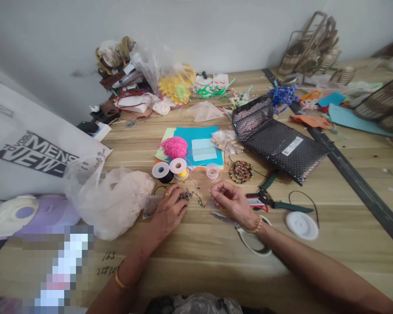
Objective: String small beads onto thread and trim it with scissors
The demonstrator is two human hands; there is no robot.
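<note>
My left hand (pixel 169 209) lies on the table with its fingers stretched out beside a small heap of dark metallic-looking beads (pixel 186 194). My right hand (pixel 228 199) is closed in a pinch, and a thin pale thread (pixel 210 190) shows at its fingertips. Between the hands lies a short strand of coloured beads (pixel 201 201). Scissors (pixel 255 244) with pale handles lie partly under my right wrist. Just past the hands stand a spool of black cord (pixel 163 173), a spool of yellow cord (pixel 180 168) and a small clear spool (pixel 212 171).
Behind the spools are pink yarn (pixel 175 147) and blue sheets (pixel 196 132). A coiled bead string (pixel 241 172), green-handled pliers (pixel 268 198), a white round spool (pixel 301 225) and a black bubble mailer (pixel 281 139) lie rightward. A plastic bag (pixel 109 200) sits left.
</note>
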